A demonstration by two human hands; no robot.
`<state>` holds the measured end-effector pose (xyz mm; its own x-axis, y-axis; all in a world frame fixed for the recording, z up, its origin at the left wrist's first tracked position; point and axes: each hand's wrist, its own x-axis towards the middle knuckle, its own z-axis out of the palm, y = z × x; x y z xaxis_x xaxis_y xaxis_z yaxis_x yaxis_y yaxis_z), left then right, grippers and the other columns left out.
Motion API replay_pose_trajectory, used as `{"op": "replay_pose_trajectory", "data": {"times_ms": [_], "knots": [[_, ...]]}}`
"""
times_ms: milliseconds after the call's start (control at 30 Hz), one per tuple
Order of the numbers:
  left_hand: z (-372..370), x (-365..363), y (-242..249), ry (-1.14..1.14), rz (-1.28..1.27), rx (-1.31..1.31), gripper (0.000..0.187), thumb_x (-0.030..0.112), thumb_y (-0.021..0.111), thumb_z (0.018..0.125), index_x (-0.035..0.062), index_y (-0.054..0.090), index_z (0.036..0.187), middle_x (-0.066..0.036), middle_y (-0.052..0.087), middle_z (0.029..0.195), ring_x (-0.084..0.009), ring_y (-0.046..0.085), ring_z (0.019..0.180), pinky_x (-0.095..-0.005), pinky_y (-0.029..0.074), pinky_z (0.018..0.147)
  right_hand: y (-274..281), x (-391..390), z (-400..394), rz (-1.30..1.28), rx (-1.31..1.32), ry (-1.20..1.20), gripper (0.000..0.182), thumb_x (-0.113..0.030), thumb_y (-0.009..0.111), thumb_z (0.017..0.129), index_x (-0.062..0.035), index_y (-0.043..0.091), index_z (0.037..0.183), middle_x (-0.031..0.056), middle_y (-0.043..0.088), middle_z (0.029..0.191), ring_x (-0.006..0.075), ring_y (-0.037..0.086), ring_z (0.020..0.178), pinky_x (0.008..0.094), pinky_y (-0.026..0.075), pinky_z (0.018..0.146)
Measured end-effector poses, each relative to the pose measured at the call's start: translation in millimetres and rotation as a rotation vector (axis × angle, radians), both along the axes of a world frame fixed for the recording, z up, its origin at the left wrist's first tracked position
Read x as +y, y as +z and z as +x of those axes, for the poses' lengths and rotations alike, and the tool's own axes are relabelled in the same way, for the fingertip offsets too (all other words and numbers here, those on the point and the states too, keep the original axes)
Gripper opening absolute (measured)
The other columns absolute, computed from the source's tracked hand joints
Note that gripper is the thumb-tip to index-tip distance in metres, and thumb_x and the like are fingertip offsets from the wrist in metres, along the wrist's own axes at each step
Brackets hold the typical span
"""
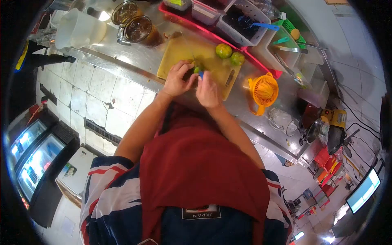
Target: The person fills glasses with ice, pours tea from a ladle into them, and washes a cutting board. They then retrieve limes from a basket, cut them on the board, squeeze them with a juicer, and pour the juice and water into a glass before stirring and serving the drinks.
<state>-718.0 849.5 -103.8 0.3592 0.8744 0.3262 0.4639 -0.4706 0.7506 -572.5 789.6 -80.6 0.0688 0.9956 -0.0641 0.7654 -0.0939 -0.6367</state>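
Observation:
Both hands are over a yellow cutting board [175,50] on the steel counter. My left hand [178,78] has its fingers curled at a small green fruit [197,70]. Just right of it, my right hand [208,90] is closed around a blue handle [201,74]; the rest of that tool is hard to make out. Two green-orange citrus fruits, one [223,51] beside the other [237,59], sit at the board's upper right. An orange citrus juicer [264,90] stands to the right of the board.
Two glass jugs of brown liquid [138,30] stand at the upper left, near a white translucent container [79,30]. A red tray [267,68] with plastic tubs [244,24] runs behind the board. A glass mug [282,121] lies right of the juicer.

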Motion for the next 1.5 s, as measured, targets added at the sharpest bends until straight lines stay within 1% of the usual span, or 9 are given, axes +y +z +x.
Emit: {"op": "replay_pose_trajectory", "data": {"times_ms": [100,167,400,567,700,933,1333,1433,1500], "knots": [[2,-1,-3,0.026,0.008,-0.016,0.035,0.016,0.076,0.075,0.0031,0.061,0.104,-0.016,0.061,0.105,-0.034,0.06,0.097,-0.0402,0.049,0.082,-6,-22,5,0.054,-0.023,-0.02,0.021,-0.018,0.051,0.092,-0.0024,0.044,0.104,0.0258,0.06,0.076,0.0461,0.059,0.065,0.0547,0.046,0.059],[0,-1,-2,0.038,0.02,-0.027,0.033,0.015,0.076,0.076,0.0026,0.061,0.103,-0.016,0.061,0.104,-0.0346,0.06,0.095,-0.0405,0.05,0.081,2,-50,14,-0.035,-0.109,0.053,0.039,-0.018,0.048,0.093,0.0024,0.041,0.125,0.0311,0.061,0.078,0.0497,0.059,0.07,0.0575,0.046,0.06],[1,4,1,0.019,-0.018,-0.044,0.029,0.009,0.073,0.079,0.0013,0.06,0.104,-0.019,0.062,0.102,-0.0366,0.061,0.092,-0.0381,0.05,0.079,14,-18,4,-0.307,-0.07,0.009,0.032,-0.014,0.046,0.092,0.0045,0.044,0.118,0.0276,0.06,0.071,0.0481,0.059,0.067,0.0563,0.047,0.06],[1,3,8,0.04,-0.078,-0.077,0.032,0.01,0.074,0.078,0.0016,0.059,0.105,-0.018,0.062,0.099,-0.0358,0.061,0.089,-0.0378,0.05,0.076,10,-54,7,0.051,-0.265,0.017,0.017,-0.011,0.046,0.089,0.0009,0.046,0.102,0.0276,0.063,0.077,0.0426,0.064,0.071,0.0504,0.051,0.06],[3,1,8,-0.001,-0.057,-0.047,0.034,0.012,0.076,0.078,0.0011,0.06,0.105,-0.017,0.061,0.097,-0.0338,0.061,0.089,-0.0371,0.05,0.075,-8,-26,11,-0.244,-0.265,0.05,0.022,-0.008,0.046,0.088,0.0035,0.047,0.107,0.0268,0.062,0.074,0.0405,0.065,0.071,0.0487,0.052,0.06],[3,-1,6,0.044,-0.107,-0.081,0.032,0.011,0.073,0.079,0.0013,0.057,0.106,-0.018,0.059,0.098,-0.0363,0.059,0.091,-0.0384,0.05,0.078,-8,-69,25,-0.054,-0.368,0.139,0.024,-0.011,0.041,0.092,0.0057,0.045,0.108,0.0249,0.061,0.069,0.0426,0.062,0.062,0.048,0.051,0.054],[-21,8,2,0.13,-0.326,-0.15,0.035,-0.002,0.06,0.084,0.0043,0.052,0.118,-0.018,0.056,0.105,-0.0287,0.06,0.09,-0.0312,0.05,0.07,36,-119,61,-0.538,-0.052,-0.022,0.033,-0.021,0.043,0.094,0.002,0.04,0.117,0.0348,0.061,0.083,0.0499,0.061,0.082,0.0584,0.047,0.074],[-15,25,18,0.176,-0.191,-0.032,0.04,0.001,0.061,0.082,0.0027,0.049,0.12,-0.019,0.056,0.107,-0.0334,0.059,0.093,-0.0391,0.05,0.077,46,-144,90,-0.495,0.107,0.003,0.031,-0.025,0.048,0.094,0.0007,0.045,0.112,0.0328,0.061,0.085,0.0486,0.06,0.085,0.0544,0.047,0.074],[7,35,52,0.168,0.309,0.279,0.044,0.008,0.064,0.079,-0.0003,0.049,0.119,-0.02,0.056,0.11,-0.0385,0.055,0.1,-0.0467,0.045,0.086,83,-146,115,-0.417,0.34,-0.021,0.031,-0.028,0.052,0.092,0.0002,0.05,0.105,0.0297,0.06,0.088,0.0472,0.058,0.086,0.0507,0.045,0.074]]}}
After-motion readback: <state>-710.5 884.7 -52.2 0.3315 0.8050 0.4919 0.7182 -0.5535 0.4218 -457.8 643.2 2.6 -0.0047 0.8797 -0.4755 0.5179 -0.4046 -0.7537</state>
